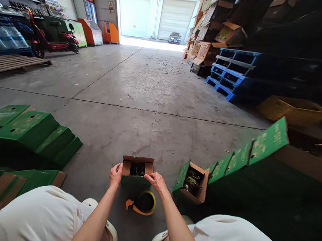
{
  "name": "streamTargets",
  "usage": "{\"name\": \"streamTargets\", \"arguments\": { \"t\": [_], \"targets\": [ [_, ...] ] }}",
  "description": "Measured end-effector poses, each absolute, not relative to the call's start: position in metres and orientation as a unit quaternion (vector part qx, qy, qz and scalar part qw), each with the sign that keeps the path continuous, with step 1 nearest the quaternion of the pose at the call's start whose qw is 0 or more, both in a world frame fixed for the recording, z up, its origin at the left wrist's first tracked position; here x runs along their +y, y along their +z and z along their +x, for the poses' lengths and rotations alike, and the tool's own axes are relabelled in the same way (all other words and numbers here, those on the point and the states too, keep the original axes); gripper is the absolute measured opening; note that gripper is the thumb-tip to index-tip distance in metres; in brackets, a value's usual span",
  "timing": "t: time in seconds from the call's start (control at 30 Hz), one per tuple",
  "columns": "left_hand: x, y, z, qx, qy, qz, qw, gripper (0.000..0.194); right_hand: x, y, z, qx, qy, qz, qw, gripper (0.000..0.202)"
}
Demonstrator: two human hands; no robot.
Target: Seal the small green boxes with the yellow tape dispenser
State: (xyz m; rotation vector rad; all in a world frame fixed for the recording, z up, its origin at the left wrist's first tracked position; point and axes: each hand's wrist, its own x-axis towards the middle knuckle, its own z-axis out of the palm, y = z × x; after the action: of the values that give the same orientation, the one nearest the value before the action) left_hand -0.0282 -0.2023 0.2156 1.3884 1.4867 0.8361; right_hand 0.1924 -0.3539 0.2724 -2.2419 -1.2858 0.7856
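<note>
An open green cardboard box (pixel 136 181) stands on the floor in front of me, its brown inner flaps raised and dark, shiny contents showing inside. My left hand (pixel 116 175) pinches the box's left upper edge. At the right front corner, the fingers of my right hand (pixel 156 181) close on the rim. Just below the box lies an orange tape dispenser (pixel 153 206) with a yellow ring, touched by neither hand. To the right stands a second open green box (pixel 182 175), holding dark and greenish contents.
Several closed green boxes (pixel 24 127) are stacked at left. A row of green boxes (pixel 268 141) runs along the right. Beyond are blue pallets (pixel 227 74), a yellow crate (pixel 293 106), piled cartons (pixel 204 52) and a red scooter (pixel 51 45). My shoes flank the dispenser.
</note>
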Motion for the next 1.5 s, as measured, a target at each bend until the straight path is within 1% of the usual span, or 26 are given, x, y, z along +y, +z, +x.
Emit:
{"name": "streamTargets", "arguments": {
  "t": [0.13,0.2,0.3,0.4,0.47,0.5,0.63,0.7,0.73,0.77,0.83,0.87,0.9,1.1,1.23,1.37,1.5],
  "targets": [
    [-0.227,0.217,-0.036,0.564,0.349,0.598,0.449,0.067,-0.35,0.268,0.186,-0.438,0.262,-0.828,0.233,0.035],
    [-0.236,0.212,-0.041,0.558,0.341,0.608,0.45,0.068,-0.348,0.264,0.181,-0.423,0.249,-0.839,0.237,0.035],
    [-0.241,0.201,-0.049,0.555,0.331,0.612,0.456,0.065,-0.342,0.256,0.173,-0.397,0.225,-0.858,0.234,0.04],
    [-0.239,0.189,-0.05,0.573,0.346,0.571,0.476,0.074,-0.335,0.244,0.168,-0.374,0.181,-0.88,0.228,0.046],
    [-0.233,0.184,-0.046,0.585,0.34,0.545,0.495,0.079,-0.33,0.236,0.169,-0.363,0.168,-0.887,0.229,0.057],
    [-0.23,0.182,-0.044,0.584,0.332,0.541,0.506,0.077,-0.327,0.232,0.17,-0.358,0.167,-0.888,0.235,0.064],
    [-0.217,0.179,-0.034,0.554,0.313,0.562,0.529,0.059,-0.318,0.226,0.177,-0.375,0.149,-0.866,0.297,0.094],
    [-0.213,0.18,-0.031,0.549,0.313,0.574,0.521,0.057,-0.314,0.228,0.182,-0.422,0.125,-0.829,0.344,0.098],
    [-0.213,0.18,-0.029,0.551,0.313,0.578,0.514,0.057,-0.312,0.23,0.184,-0.447,0.116,-0.808,0.366,0.094],
    [-0.213,0.181,-0.028,0.554,0.314,0.58,0.509,0.058,-0.311,0.233,0.186,-0.465,0.108,-0.79,0.385,0.084],
    [-0.215,0.182,-0.025,0.56,0.313,0.58,0.502,0.062,-0.31,0.239,0.19,-0.478,0.1,-0.768,0.414,0.06],
    [-0.216,0.183,-0.024,0.562,0.312,0.58,0.501,0.063,-0.31,0.242,0.191,-0.473,0.099,-0.766,0.424,0.052],
    [-0.217,0.184,-0.023,0.564,0.312,0.58,0.499,0.065,-0.311,0.244,0.192,-0.463,0.098,-0.767,0.433,0.048],
    [-0.221,0.19,-0.022,0.569,0.296,0.585,0.497,0.068,-0.318,0.247,0.192,-0.438,0.115,-0.76,0.467,0.041],
    [-0.222,0.195,-0.021,0.57,0.289,0.588,0.496,0.069,-0.326,0.243,0.187,-0.423,0.129,-0.764,0.47,0.033],
    [-0.222,0.197,-0.02,0.567,0.295,0.589,0.494,0.068,-0.342,0.235,0.178,-0.451,0.165,-0.761,0.437,0.022],
    [-0.223,0.198,-0.02,0.562,0.298,0.595,0.492,0.066,-0.353,0.226,0.168,-0.503,0.161,-0.756,0.386,0.028]
  ]
}}
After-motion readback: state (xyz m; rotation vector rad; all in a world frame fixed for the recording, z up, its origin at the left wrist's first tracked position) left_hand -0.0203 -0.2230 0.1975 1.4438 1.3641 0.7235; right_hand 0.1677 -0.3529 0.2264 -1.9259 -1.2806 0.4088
